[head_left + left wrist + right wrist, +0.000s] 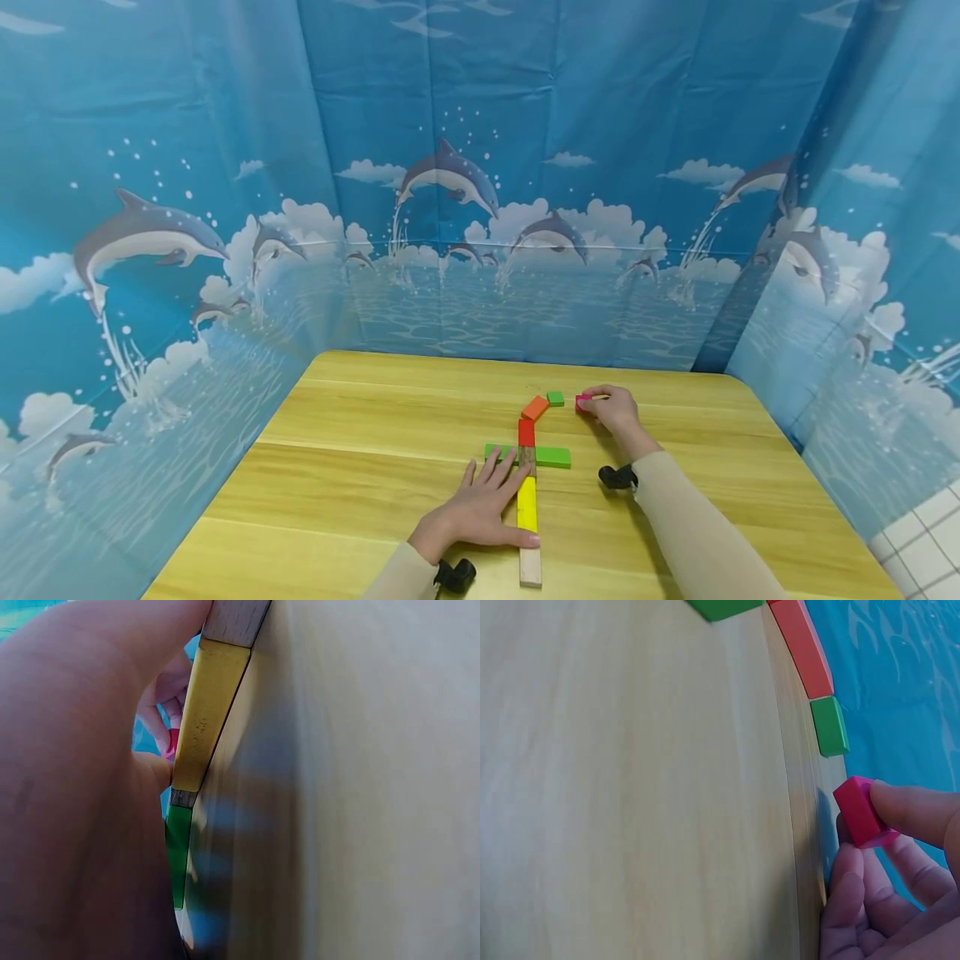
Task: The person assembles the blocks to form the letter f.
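Resting flat with fingers spread, the left hand (480,512) presses on the table (337,467) against a line of blocks: a wooden strip (530,567), a yellow block (527,504), a red block (527,432) and a green bar (553,456) crossing it. Farther back, the right hand (617,411) pinches a pink block (859,812) at the table, just right of 2 more, an orange block (535,407) and a small green block (555,398).

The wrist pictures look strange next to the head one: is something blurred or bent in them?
Left wrist view: the left hand fills half the frame, soft and out of focus, throwing a shadow beside the yellow block. Right wrist view: sharper, the pink block crisp, the table tilted on end. Head view: wide-angle, its edges bowed.
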### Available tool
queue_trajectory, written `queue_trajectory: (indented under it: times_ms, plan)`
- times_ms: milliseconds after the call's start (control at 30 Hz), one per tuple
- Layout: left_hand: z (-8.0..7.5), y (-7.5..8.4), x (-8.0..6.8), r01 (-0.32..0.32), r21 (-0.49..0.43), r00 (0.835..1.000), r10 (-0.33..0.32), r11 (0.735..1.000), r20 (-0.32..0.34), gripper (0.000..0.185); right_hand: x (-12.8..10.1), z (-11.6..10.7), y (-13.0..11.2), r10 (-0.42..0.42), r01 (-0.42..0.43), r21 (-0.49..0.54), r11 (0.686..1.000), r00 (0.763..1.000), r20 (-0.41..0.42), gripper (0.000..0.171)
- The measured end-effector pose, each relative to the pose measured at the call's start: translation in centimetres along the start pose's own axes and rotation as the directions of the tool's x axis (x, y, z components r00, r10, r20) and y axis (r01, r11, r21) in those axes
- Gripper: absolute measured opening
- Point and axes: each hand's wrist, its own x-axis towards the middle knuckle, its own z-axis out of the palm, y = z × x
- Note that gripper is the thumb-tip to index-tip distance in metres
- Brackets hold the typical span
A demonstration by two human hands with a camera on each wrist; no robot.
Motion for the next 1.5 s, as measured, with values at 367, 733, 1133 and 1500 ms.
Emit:
queue_trajectory:
  times_ms: [367,733,1133,1500]
  plan:
    - [0.0,0.0,0.0,0.007,0.014,1.000,-0.007,1.000,-0.006,0.104,0.2,1.1,-0.5,0.004,-0.004,0.027,1.000,1.000,-0.011,0.033]
    - [0.1,-0.3,0.3,0.017,0.032,1.000,-0.017,0.999,-0.007,0.104,0.9,1.5,-0.8,0.024,-0.025,-0.041,0.999,0.999,-0.022,0.031]
    - [0.2,-0.1,0.2,0.011,0.023,1.000,-0.011,1.000,-0.001,0.102,0.1,1.2,-0.3,-0.050,0.048,-0.129,0.990,0.999,-0.010,0.027]
    - [0.1,0.0,0.1,0.009,0.017,1.000,-0.009,1.000,-0.003,0.102,0.2,1.3,-0.2,-0.056,0.054,-0.150,0.987,0.998,-0.006,0.029]
